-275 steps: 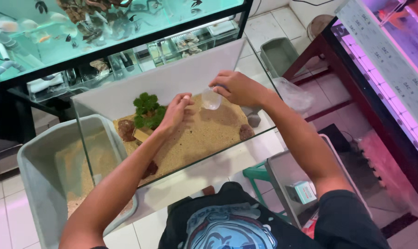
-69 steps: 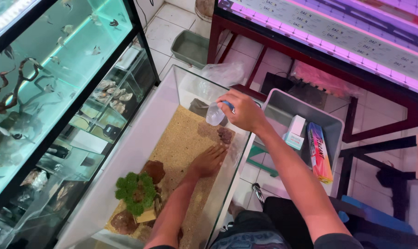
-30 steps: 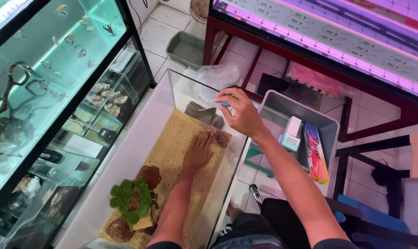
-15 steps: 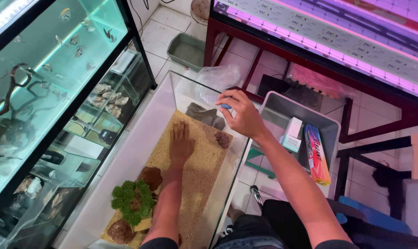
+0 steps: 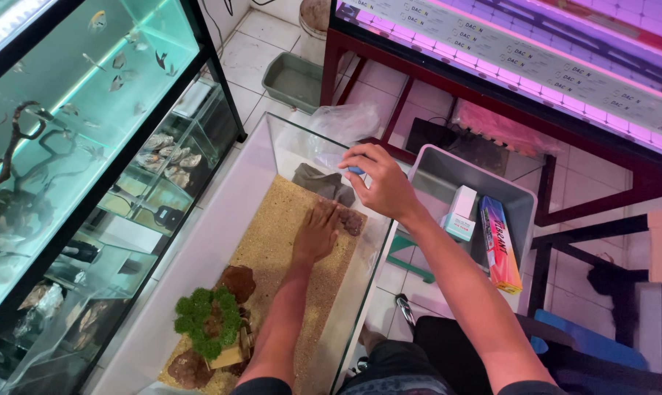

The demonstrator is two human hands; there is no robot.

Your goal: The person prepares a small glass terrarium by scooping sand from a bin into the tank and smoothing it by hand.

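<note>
Glass tank (image 5: 269, 157), long and narrow, runs from the near-left corner of the view up toward the far right; its long axis follows that diagonal. Left wall sits close beside the shelving of the lit fish tank (image 5: 75, 88), so there is little room on that side; right wall borders a grey tub (image 5: 524, 201) holding a small white-and-teal box (image 5: 461, 212) and a long pink-and-yellow box (image 5: 497, 245). Tan sand (image 5: 272, 227) covers most of the tank floor and stops short of the far end, where a bare strip of glass bottom shows. Left hand (image 5: 316, 232) lies palm down on the sand, fingers spread flat and pointing toward the far end, fingertips touching a small dark rock (image 5: 350, 221) near the right wall; it holds nothing. A grey stone (image 5: 322, 183) lies just beyond, at the sand's far edge. Right hand (image 5: 378, 183) hovers above the tank's far right rim, fingers curled around a small item of which only a blue bit (image 5: 356, 170) shows at the fingertips; what it is cannot be told. Open sand lies between the left hand and the left wall. Near end is crowded: green mossy clump (image 5: 205, 318), brown rock (image 5: 237, 281) beside it, another brown rock (image 5: 188, 368) at the near corner. A crumpled clear bag (image 5: 345, 121) sits past the far end.
</note>
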